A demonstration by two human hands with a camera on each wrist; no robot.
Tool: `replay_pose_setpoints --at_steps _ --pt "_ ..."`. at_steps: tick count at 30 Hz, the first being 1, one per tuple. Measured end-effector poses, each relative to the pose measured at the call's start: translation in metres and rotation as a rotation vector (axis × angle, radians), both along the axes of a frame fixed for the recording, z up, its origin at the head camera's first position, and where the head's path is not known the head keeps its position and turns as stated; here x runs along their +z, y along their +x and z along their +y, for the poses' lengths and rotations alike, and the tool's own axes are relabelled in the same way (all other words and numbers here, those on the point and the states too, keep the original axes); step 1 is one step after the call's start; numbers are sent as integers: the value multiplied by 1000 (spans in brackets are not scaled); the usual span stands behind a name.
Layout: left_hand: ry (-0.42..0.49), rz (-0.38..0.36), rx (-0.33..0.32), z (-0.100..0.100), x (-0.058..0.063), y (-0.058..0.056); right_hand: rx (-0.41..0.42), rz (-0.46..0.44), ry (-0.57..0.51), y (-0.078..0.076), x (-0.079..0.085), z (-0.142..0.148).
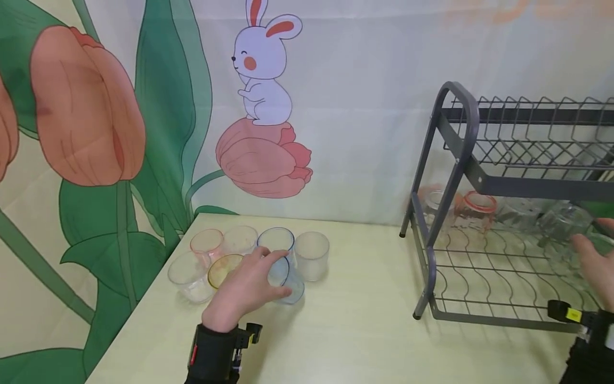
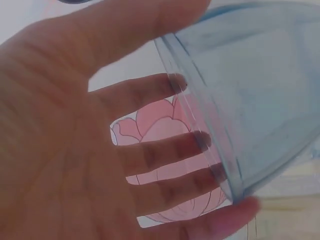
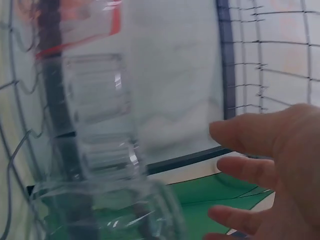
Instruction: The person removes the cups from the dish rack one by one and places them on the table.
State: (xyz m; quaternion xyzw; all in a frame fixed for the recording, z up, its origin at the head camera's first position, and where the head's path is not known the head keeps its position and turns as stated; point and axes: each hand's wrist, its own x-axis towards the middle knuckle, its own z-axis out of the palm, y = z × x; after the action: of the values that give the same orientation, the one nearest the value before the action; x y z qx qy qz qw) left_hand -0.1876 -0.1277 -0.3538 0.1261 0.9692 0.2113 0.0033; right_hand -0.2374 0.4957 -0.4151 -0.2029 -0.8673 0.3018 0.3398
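Note:
My left hand [image 1: 249, 285] arches over a light blue glass [image 1: 293, 290] at the front of a group of glasses on the table. In the left wrist view the fingers reach out nearly straight, the thumb is at the rim of the blue glass [image 2: 265, 95], and several fingertips show through its wall. My right hand [image 1: 598, 266] is inside the lower tier of the dish rack, beside a clear glass [image 1: 566, 220]. The right wrist view shows its fingers extended and spread, with nothing between them, to the right of a clear glass [image 3: 107, 212].
Around the left hand stand a yellow-rimmed glass [image 1: 221, 272], a blue-rimmed glass [image 1: 275, 237], a frosted glass [image 1: 312, 257] and several others. The grey two-tier rack [image 1: 472, 154] stands at the right; its lower tier also holds a red-rimmed glass [image 1: 479, 205]. A printed cloth [image 1: 355, 106] hangs behind the table.

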Motion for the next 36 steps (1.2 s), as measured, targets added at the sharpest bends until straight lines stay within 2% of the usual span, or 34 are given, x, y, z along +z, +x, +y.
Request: replay_pose_setpoints --at_steps 2,4,6,9,11,17,21,23,29,31,33,36 --pt "-16 15 17 -3 0 0 2 -9 -50 15 25 -30" --pt "-28 33 19 -4 -1 0 2 -45 -70 23 37 -48" --pt "-41 51 22 -5 -2 -1 7 -118 -91 28 47 -61" --pt "-73 78 37 -5 -2 0 -11 -234 -84 27 46 -65" --pt "-93 90 52 -4 -3 -1 -25 -257 -78 25 45 -64" --pt "-141 96 70 1 -9 -7 -18 -226 -111 25 42 -63" --pt "-163 88 68 3 -14 -6 1 -172 -59 28 40 -60" --pt "-172 79 69 4 -16 -6 -3 -176 -47 30 39 -58" --pt "-184 70 82 7 -16 -5 11 -347 -147 29 41 -62" --pt "-185 65 88 8 -16 -5 -1 -375 -153 26 40 -61" --pt "-187 60 91 9 -15 -4 -18 -398 -145 21 34 -52" --pt "-195 53 89 10 -14 -3 -18 -390 -118 6 6 -22"
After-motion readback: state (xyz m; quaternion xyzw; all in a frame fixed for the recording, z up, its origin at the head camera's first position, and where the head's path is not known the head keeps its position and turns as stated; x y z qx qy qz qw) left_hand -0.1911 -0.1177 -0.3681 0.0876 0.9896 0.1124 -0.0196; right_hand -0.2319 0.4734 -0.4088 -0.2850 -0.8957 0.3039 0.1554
